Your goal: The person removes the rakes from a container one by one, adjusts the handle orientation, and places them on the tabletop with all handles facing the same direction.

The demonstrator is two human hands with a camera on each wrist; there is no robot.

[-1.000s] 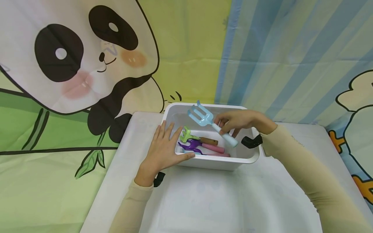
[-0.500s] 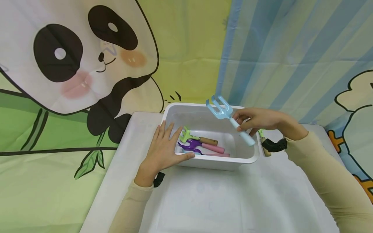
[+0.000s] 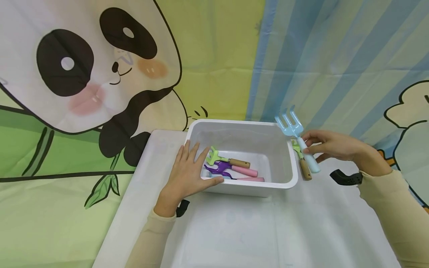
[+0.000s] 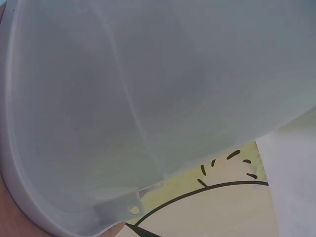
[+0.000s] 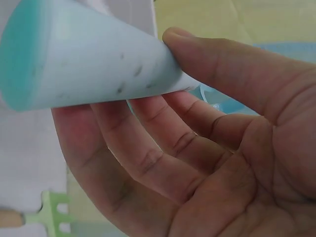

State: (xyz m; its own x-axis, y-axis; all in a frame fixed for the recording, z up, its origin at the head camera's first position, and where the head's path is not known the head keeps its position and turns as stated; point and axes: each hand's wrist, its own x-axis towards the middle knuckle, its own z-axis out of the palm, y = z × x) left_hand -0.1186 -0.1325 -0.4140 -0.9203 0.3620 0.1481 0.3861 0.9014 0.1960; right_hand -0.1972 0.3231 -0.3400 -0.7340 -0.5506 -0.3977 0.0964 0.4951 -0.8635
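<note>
My right hand [image 3: 330, 148] pinches the pale handle of a light blue garden hand fork [image 3: 290, 127], thumb on one side and fingers on the other. The fork is past the right end of the white plastic bin [image 3: 231, 185], tines pointing up and away. In the right wrist view the handle [image 5: 98, 59] shows close up, with dark specks and a teal end. My left hand [image 3: 186, 173] rests with spread, straight fingers on the bin's front left rim. The left wrist view shows the bin's outer wall [image 4: 163, 89] close up.
Inside the bin lie a green fork [image 3: 238, 162] with wooden handle, a purple tool [image 3: 244, 170] with pink handle, and another pink-handled tool [image 3: 249, 179]. Right of the bin, on the white table [image 3: 231, 230], lies another green wooden-handled fork [image 3: 305, 169]. A panda-printed cloth [image 3: 214, 56] hangs behind.
My right hand has carried the light blue fork rightward, from over the bin to beyond its right end, uncovering the green fork on the table. My left hand has stayed on the rim.
</note>
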